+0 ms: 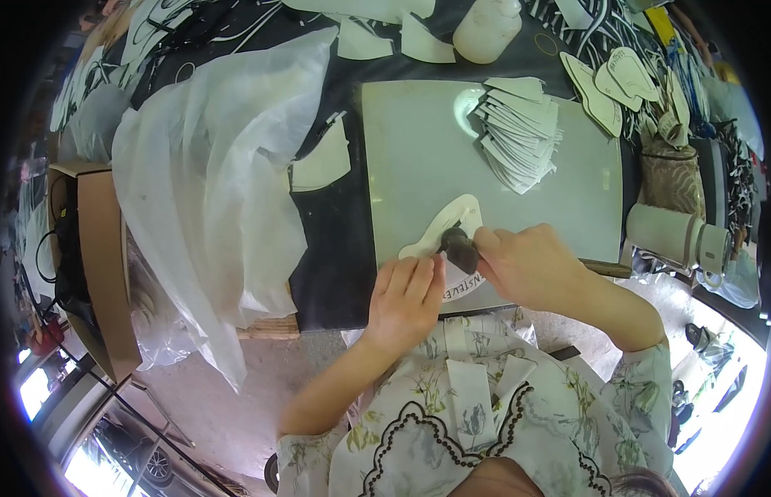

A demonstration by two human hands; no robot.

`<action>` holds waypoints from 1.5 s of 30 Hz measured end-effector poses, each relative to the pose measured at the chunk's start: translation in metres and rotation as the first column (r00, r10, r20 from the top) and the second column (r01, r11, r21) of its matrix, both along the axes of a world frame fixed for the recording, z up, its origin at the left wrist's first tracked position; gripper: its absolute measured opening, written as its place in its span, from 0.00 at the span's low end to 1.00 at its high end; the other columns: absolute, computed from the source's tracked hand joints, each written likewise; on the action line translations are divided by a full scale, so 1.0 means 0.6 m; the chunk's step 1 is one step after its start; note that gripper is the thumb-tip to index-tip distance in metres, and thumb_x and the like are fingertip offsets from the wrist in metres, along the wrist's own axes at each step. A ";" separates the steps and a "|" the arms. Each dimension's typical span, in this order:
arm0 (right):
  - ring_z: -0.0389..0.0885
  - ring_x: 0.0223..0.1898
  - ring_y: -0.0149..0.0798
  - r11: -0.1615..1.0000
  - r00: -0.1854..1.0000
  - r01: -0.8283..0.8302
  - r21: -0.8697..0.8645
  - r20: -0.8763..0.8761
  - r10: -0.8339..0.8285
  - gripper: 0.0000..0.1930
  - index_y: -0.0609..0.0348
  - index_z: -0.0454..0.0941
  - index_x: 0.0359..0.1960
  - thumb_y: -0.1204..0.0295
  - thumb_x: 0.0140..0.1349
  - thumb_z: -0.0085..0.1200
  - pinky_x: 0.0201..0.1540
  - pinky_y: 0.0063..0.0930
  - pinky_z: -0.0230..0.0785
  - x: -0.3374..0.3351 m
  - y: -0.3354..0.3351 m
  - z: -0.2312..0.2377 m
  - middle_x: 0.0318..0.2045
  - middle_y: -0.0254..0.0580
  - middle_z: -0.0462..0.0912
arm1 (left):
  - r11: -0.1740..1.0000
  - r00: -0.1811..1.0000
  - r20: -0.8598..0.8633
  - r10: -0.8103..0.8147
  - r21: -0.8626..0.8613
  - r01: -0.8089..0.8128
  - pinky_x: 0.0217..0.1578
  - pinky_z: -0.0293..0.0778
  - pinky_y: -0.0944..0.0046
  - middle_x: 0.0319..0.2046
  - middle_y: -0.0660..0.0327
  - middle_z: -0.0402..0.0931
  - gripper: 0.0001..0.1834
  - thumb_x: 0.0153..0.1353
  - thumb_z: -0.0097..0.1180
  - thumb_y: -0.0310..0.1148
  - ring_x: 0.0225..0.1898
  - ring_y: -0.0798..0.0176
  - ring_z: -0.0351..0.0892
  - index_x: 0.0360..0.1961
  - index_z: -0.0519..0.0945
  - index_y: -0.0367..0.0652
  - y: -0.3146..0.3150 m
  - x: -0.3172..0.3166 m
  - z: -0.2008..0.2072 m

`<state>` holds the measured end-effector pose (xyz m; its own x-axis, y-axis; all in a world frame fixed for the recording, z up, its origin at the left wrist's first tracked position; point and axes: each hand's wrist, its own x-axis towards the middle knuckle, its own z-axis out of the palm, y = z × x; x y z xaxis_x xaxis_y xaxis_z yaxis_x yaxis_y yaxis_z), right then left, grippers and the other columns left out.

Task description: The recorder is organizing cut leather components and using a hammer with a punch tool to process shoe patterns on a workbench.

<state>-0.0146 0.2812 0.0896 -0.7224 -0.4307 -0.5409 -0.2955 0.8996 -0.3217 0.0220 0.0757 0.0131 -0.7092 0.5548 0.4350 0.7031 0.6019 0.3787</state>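
Observation:
A cream curved template (441, 225) with dark lettering lies near the front edge of the pale grey board (418, 157). My left hand (408, 294) is bent over its left side, fingers together, pressing it against the board. The fingers of my right hand (524, 261) are closed on a dark, round-ended tool (460, 251). The tool stands over the middle of the template, close to my left fingertips. Its working end is hidden, so I cannot tell its exact kind. Farther back on the board lies a fanned stack of pale cut pieces (518, 132).
Left of the board are a large translucent plastic sheet (211, 182), a pale cut piece (323, 157) and a cardboard box (106, 265). A whitish bottle (487, 31) stands behind the board. To the right lie more cream templates (625, 76) and a pale flask (675, 240).

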 end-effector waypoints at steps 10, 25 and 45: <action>0.78 0.16 0.48 0.995 0.984 -0.046 -0.086 -0.177 0.030 0.15 0.61 0.70 0.32 0.60 0.67 0.52 0.18 0.40 0.67 0.012 0.009 -0.011 0.16 0.42 0.77 | 0.999 0.996 0.093 0.015 0.040 -0.019 0.44 0.72 0.56 0.40 0.57 0.75 0.17 0.47 0.58 0.26 0.42 0.57 0.76 0.41 0.82 0.33 -0.021 0.009 0.003; 0.79 0.17 0.48 0.950 0.952 -0.290 -0.113 -0.133 0.275 0.18 0.62 0.71 0.29 0.58 0.66 0.52 0.20 0.39 0.67 -0.022 0.003 -0.004 0.14 0.43 0.76 | 0.981 0.993 0.101 0.069 0.174 -0.086 0.40 0.75 0.56 0.39 0.58 0.75 0.12 0.50 0.63 0.23 0.39 0.55 0.76 0.38 0.82 0.34 -0.034 0.019 -0.010; 0.78 0.16 0.43 0.970 0.965 -0.200 -0.137 -0.201 0.170 0.15 0.60 0.69 0.31 0.60 0.66 0.52 0.17 0.37 0.68 0.020 -0.038 -0.018 0.17 0.39 0.77 | 0.940 0.990 0.084 0.109 0.314 -0.130 0.37 0.79 0.58 0.38 0.55 0.78 0.12 0.46 0.67 0.21 0.39 0.52 0.79 0.31 0.77 0.36 -0.035 0.024 -0.028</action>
